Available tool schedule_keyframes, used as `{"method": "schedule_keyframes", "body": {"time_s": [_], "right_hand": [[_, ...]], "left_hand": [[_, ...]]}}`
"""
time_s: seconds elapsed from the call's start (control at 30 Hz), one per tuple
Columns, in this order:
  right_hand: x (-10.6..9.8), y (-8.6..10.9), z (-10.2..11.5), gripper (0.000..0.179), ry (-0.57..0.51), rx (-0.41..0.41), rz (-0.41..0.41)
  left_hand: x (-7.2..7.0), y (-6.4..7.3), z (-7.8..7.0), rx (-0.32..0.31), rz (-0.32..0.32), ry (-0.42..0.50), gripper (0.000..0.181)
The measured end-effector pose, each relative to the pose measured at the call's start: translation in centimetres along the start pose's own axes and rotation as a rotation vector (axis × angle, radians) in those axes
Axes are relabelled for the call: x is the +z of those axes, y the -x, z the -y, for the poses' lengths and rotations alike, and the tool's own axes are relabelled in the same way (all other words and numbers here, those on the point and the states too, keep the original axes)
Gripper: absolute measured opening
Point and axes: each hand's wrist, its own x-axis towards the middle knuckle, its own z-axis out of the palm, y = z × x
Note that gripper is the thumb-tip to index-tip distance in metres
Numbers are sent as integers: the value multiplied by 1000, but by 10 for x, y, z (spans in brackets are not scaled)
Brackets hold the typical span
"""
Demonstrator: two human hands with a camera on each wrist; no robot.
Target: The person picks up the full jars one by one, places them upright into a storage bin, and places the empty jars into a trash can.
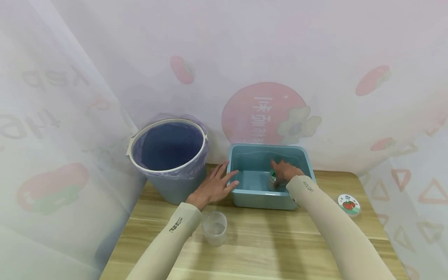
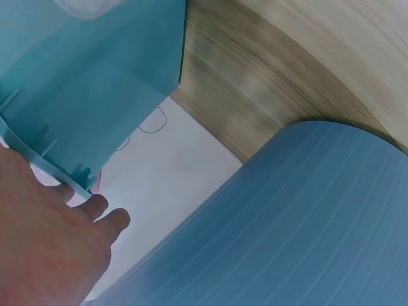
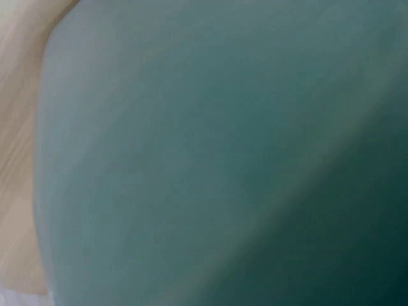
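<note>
A blue-green plastic bin (image 1: 267, 193) stands on the table against the back curtain. My left hand (image 1: 213, 184) rests at its left rim, fingers spread and fairly straight; the left wrist view shows that hand (image 2: 48, 236) against the rim (image 2: 44, 162). Inside the bin, my right hand (image 1: 286, 171) holds a small round tub (image 1: 272, 181) with green on its top, thumb and fingers on either side. Part of the tub is hidden by the hand. The right wrist view shows only the blurred bin wall (image 3: 191, 159) close up.
Left of the bin stands a lined blue waste bin (image 1: 178, 182) with a white rim. A clear plastic cup (image 1: 214, 229) is on the wooden table (image 1: 245, 233) near the left forearm. A round tub with a tomato-printed lid (image 1: 349, 204) sits at the right.
</note>
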Motion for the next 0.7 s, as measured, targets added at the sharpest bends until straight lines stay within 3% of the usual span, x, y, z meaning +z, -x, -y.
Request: {"method": "schedule_keyframes", "body": {"time_s": [0.27,0.5,0.7], "right_hand": [[7,1,-1,81,5,-26,-17],[0,10,2,92,48,-66,-42],[0,23,3,81,92,-172,-171]], "left_hand": [[0,1,-1,5,-4,11,65],[-2,1,-1,5,-14,-17,64],[-3,1,-1,14,-14,-12,64]]}}
